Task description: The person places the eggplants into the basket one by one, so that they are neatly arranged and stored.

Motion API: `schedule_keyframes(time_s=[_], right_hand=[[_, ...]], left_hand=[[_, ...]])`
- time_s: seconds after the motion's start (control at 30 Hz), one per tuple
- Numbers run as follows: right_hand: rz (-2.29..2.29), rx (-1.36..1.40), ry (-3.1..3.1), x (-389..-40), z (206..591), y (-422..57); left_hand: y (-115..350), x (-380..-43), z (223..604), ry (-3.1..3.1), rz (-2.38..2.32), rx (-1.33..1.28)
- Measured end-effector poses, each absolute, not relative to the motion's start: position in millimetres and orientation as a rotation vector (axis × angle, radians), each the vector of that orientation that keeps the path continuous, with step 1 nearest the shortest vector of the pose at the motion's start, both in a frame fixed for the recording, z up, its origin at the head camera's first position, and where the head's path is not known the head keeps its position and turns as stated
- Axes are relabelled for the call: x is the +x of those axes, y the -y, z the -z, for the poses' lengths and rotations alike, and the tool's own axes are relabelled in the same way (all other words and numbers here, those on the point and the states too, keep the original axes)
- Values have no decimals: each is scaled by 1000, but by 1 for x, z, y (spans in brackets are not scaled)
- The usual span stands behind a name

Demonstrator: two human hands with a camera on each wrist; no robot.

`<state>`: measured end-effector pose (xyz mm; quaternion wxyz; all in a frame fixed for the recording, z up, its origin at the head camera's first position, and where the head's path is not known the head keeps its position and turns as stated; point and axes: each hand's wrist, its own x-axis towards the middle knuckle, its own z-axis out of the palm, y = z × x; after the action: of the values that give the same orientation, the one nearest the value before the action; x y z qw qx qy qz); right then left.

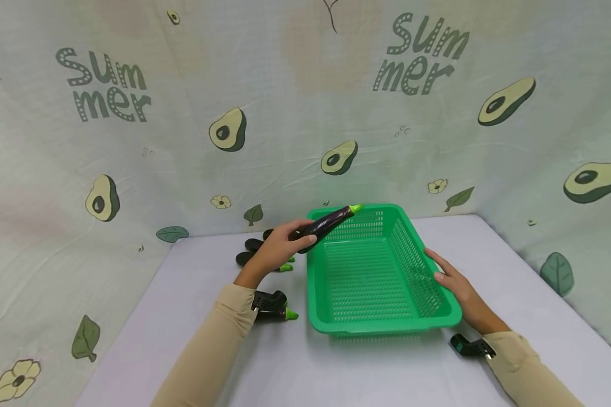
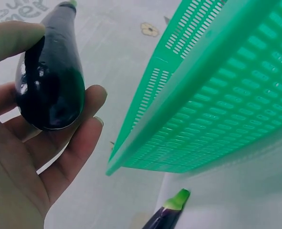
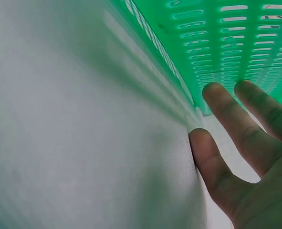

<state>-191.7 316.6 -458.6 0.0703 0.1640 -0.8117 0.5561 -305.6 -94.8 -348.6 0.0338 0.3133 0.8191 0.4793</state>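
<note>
In the head view my left hand (image 1: 277,249) grips a dark purple eggplant (image 1: 328,224) with a green stem, above the left rim of a green plastic basket (image 1: 371,326). The left wrist view shows thumb and fingers round the eggplant's thick body (image 2: 52,81), stem pointing away. At the basket's right side, my right hand (image 1: 460,291) rests against the rim. Its fingers look straight along the perforated wall (image 3: 231,43) in the right wrist view. The basket's visible floor holds nothing.
More eggplants (image 1: 244,258) lie left of the basket, partly hidden behind my left hand. Nearer, another eggplant (image 1: 272,315) lies under my left wrist. The table (image 1: 336,373) has a pale cover, and a printed cloth (image 1: 285,85) hangs behind it.
</note>
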Motion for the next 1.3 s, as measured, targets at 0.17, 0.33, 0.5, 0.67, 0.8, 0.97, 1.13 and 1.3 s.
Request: schedule_keyframes(time_s=[0.17,0.33,0.5,0.67,0.8,0.97,1.13,1.3], right_hand=[[-1651,484,2451,-191,459,-315],[-1657,491,2448,-190,459,-315],[-1690,500,2423,-189,460,-314],[-1699,512,2424,-190,460,-314],[-1697,509,2426,-191,459,-317],[-1689,515,2417,-191,460,-317],[-1705,515,2405,-191,461,-317],[-1684,518,2415,-191,461,-317]], left_hand=[[91,-309,352,-2485,-1507,959],[89,-313,354,-2464,-1526,935],[83,-313,352,-2461,-1505,932],[77,-313,351,-2431,-1522,911],[68,-313,350,-2397,-1551,909],[58,-316,347,-2356,-1573,903],[51,-320,341,-2368,-1556,846],[47,-329,346,-2370,-1560,793]])
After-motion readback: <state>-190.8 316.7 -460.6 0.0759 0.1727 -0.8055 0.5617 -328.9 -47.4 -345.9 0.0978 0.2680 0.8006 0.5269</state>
